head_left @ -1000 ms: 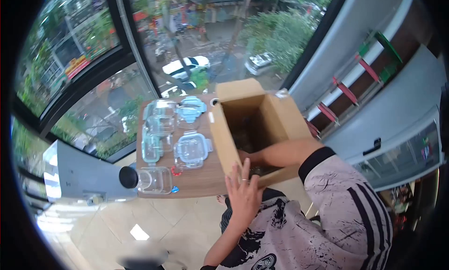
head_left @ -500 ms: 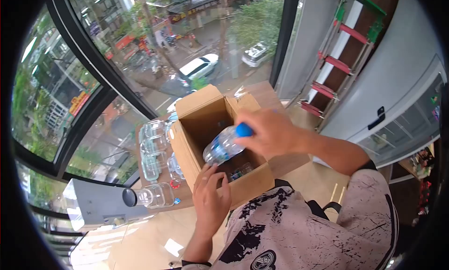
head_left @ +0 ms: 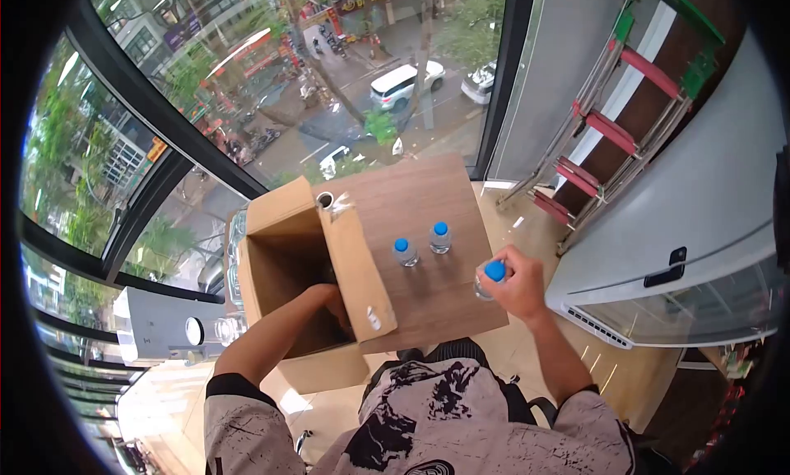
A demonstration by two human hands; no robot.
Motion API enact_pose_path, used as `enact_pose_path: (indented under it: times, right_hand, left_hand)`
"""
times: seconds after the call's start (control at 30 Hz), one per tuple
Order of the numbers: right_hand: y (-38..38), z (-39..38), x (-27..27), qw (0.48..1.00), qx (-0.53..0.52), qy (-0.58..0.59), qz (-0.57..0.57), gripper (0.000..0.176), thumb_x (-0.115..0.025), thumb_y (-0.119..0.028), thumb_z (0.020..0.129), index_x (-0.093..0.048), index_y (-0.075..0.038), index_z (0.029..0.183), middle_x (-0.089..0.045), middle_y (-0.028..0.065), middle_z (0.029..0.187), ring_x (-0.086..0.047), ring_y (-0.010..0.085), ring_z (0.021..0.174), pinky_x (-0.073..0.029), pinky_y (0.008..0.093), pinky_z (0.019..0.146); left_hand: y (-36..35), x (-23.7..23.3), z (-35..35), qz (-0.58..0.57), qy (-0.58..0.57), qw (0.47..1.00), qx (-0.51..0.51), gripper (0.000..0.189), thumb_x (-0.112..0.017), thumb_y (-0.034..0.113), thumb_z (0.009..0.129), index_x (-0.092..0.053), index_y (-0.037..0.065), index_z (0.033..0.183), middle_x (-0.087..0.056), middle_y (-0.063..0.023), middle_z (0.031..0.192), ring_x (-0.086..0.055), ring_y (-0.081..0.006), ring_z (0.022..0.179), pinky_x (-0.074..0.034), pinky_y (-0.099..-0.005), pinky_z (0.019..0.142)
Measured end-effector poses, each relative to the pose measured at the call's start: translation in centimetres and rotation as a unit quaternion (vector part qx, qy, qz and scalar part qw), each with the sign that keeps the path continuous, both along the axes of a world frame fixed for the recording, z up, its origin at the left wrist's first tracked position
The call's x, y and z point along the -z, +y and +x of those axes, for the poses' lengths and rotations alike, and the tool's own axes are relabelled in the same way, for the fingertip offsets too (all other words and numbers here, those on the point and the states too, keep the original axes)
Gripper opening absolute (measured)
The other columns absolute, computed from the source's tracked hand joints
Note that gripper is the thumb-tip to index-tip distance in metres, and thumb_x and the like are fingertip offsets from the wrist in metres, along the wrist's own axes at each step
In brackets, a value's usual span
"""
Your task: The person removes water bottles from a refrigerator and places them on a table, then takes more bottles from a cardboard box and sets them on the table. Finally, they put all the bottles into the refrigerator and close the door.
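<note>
A clear plastic bottle with a blue cap (head_left: 494, 270) is gripped near its top by my right hand (head_left: 520, 284), at the right edge of the wooden table. My left forearm reaches down into an open cardboard box (head_left: 257, 228); the left hand (head_left: 327, 299) is inside near the right wall, its fingers hidden by the flap. Two more blue-capped bottles stand upright on the table: one bottle (head_left: 406, 253) right of the box, the other bottle (head_left: 440, 238) slightly farther back.
The wooden table (head_left: 387, 179) stands against large windows. Clear containers (head_left: 237, 261) sit left of the box, and a jar with a dark lid (head_left: 214, 332) is at the lower left. A folding ladder (head_left: 613, 134) leans at the right beside a grey appliance (head_left: 699, 187).
My right hand has gone from over the box to the table's right edge with the bottle, now upright. My left hand has moved from the rim into the box. Two standing bottles now show.
</note>
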State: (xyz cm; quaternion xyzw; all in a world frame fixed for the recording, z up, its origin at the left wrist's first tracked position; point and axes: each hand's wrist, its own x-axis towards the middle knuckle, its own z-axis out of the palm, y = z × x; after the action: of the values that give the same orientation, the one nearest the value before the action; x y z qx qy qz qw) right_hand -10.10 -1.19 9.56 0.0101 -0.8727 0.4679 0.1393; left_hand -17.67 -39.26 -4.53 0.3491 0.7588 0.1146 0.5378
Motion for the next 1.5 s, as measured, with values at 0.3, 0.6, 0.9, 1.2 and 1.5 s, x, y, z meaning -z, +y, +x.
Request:
enact_pose_path:
  times: [0.3,0.6,0.9,1.2,1.5]
  right_hand:
    - [-0.9,-1.7,14.7,0.994,0.056,-0.045,-0.087,0.03,-0.08,-0.022,0.067,-0.056,-0.007,0.077,-0.054,0.0061,0.054,-0.055,0.0196,0.048,-0.043,0.0323,0.047]
    - [-2.3,-4.8,17.2,0.99,0.011,-0.115,-0.075,0.033,-0.08,-0.023,0.068,-0.054,-0.007,0.079,-0.053,0.0057,0.055,-0.056,0.0212,0.05,-0.044,0.0328,0.048]
    - [-2.3,-6.9,16.7,0.983,-0.118,-0.143,0.001,0.038,-0.084,-0.021,0.062,-0.055,-0.005,0.082,-0.056,0.0079,0.057,-0.06,0.0261,0.056,-0.047,0.0362,0.054]
    - [0.4,-5.6,9.1,0.981,-0.107,-0.159,0.029,0.086,-0.084,-0.016,0.063,-0.038,-0.008,0.135,-0.053,0.0037,0.07,-0.05,0.013,0.057,-0.044,0.0276,0.055]
    - [0.1,-0.6,-2.6,0.962,-0.224,0.07,-0.143,0.082,-0.081,-0.01,0.068,-0.035,0.0,0.136,-0.055,0.007,0.087,-0.054,0.0118,0.069,-0.047,0.024,0.065]
  left_hand:
    - [4.0,0.4,0.9,-0.113,0.036,0.993,-0.01,0.055,-0.077,0.033,0.061,-0.066,0.011,0.11,-0.066,-0.0135,0.102,-0.063,-0.0292,0.096,-0.049,-0.0365,0.086]
    - [5.6,0.9,1.6,-0.143,0.099,0.985,-0.01,0.053,-0.077,0.031,0.059,-0.066,0.009,0.106,-0.065,-0.0137,0.098,-0.063,-0.0297,0.091,-0.05,-0.0355,0.082]
    - [5.4,-4.1,2.2,-0.176,0.202,0.963,-0.04,0.051,-0.078,0.029,0.056,-0.067,0.007,0.101,-0.065,-0.0139,0.095,-0.063,-0.0302,0.086,-0.051,-0.0345,0.077]
    - [2.8,-27.7,11.0,-0.032,0.44,0.77,-0.461,0.055,-0.078,0.016,0.051,-0.066,0.002,0.103,-0.06,-0.013,0.082,-0.062,-0.0288,0.076,-0.05,-0.0357,0.071]
    - [8.3,-31.2,21.1,0.264,0.709,0.523,-0.394,0.066,-0.086,0.023,0.053,-0.058,-0.001,0.108,-0.061,-0.0183,0.094,-0.063,-0.0281,0.076,-0.053,-0.0381,0.065]
